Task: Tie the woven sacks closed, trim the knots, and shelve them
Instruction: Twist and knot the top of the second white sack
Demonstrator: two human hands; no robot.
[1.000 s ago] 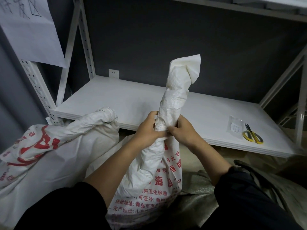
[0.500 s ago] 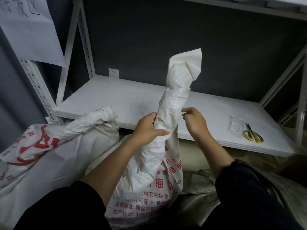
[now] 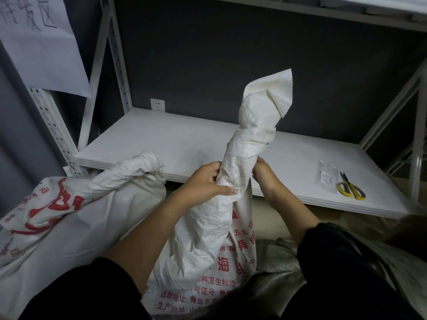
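Note:
A white woven sack (image 3: 208, 245) with red print stands in front of me, its neck (image 3: 251, 132) twisted into an upright rope. My left hand (image 3: 205, 183) grips the base of that twisted neck. My right hand (image 3: 263, 174) holds the neck from the right side, just above the left. A second white sack (image 3: 69, 218) with red print lies to the left, its twisted top (image 3: 138, 165) resting against the shelf edge. Yellow-handled scissors (image 3: 351, 190) lie on the white shelf (image 3: 184, 144) at the right.
A small clear packet (image 3: 327, 176) lies beside the scissors. White rack uprights (image 3: 53, 128) frame the shelf on both sides, with a paper sign (image 3: 39, 45) hanging at upper left. A grey-green woven sack (image 3: 282, 264) lies on the floor under my right arm.
My right hand let go of the neck, lifted off, then came back onto it higher up. The neck is twisted tighter and stands a little further right. My left hand kept its grip.

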